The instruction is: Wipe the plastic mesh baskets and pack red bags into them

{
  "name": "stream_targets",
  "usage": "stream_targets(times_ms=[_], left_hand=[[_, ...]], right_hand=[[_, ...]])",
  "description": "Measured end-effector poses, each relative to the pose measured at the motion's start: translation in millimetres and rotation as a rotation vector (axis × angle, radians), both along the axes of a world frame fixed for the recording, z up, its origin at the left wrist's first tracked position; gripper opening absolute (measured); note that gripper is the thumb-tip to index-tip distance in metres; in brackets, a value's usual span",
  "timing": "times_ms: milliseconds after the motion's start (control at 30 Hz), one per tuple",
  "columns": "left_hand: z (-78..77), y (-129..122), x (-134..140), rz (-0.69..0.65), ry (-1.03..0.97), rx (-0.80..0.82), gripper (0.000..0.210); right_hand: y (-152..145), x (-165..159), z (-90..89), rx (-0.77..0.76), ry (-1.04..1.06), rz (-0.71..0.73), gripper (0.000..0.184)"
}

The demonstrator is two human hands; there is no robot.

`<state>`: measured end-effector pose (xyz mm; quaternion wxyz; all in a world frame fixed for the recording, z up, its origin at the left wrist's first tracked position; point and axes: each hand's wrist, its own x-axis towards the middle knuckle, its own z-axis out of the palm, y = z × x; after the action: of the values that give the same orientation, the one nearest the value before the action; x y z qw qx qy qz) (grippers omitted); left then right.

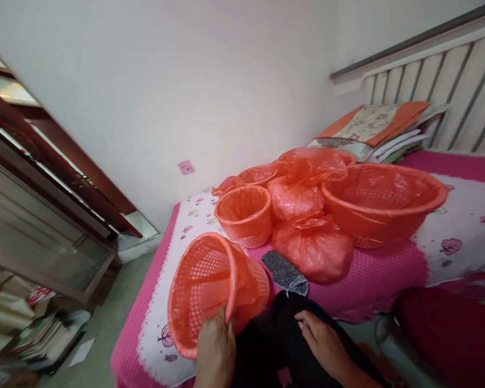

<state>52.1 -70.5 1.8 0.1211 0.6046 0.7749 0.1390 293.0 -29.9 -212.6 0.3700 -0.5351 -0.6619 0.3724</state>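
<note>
My left hand (pixel 216 345) grips the near rim of an orange plastic basket (pixel 262 275), which is tipped with its mouth toward the lower left. A thin red plastic bag (pixel 210 293) hangs inside and over that rim. My right hand (pixel 317 337) lies on my black-trousered knee, fingers loosely stretched, holding nothing. Just beyond that knee is a grey knitted cloth piece (pixel 285 272). A tied, filled red plastic bag (pixel 313 250) sits behind it. Another orange basket (pixel 244 215), upright and bag-lined, stands past the tipped one.
A wide bag-lined orange basket (pixel 383 199) stands to the right, with another filled red bag (pixel 297 196) beside it. All rest on a pink and white bedspread (pixel 157 318). Folded bedding (pixel 372 126) is stacked at the back. A dark red stool (pixel 448 334) is at lower right.
</note>
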Motion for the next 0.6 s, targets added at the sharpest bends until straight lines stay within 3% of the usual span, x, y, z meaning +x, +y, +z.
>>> stream_targets(times_ms=[133, 233, 433, 600], left_hand=[[2.4, -7, -9, 0.135, -0.218, 0.241, 0.046], [-3.8, -7, -6, 0.203, -0.420, 0.326, 0.059], [-23.4, 1, -4, 0.312, -0.780, 0.267, 0.070], [-26.2, 6, -11, 0.331, -0.874, 0.278, 0.067]], right_hand=[[1, 1, -0.3, -0.004, -0.017, 0.016, 0.034], [0, 3, -3.3, -0.007, -0.045, 0.035, 0.035], [0, 5, -2.7, 0.010, -0.038, 0.030, 0.033], [-3, 8, 8.5, 0.001, 0.051, 0.020, 0.036]])
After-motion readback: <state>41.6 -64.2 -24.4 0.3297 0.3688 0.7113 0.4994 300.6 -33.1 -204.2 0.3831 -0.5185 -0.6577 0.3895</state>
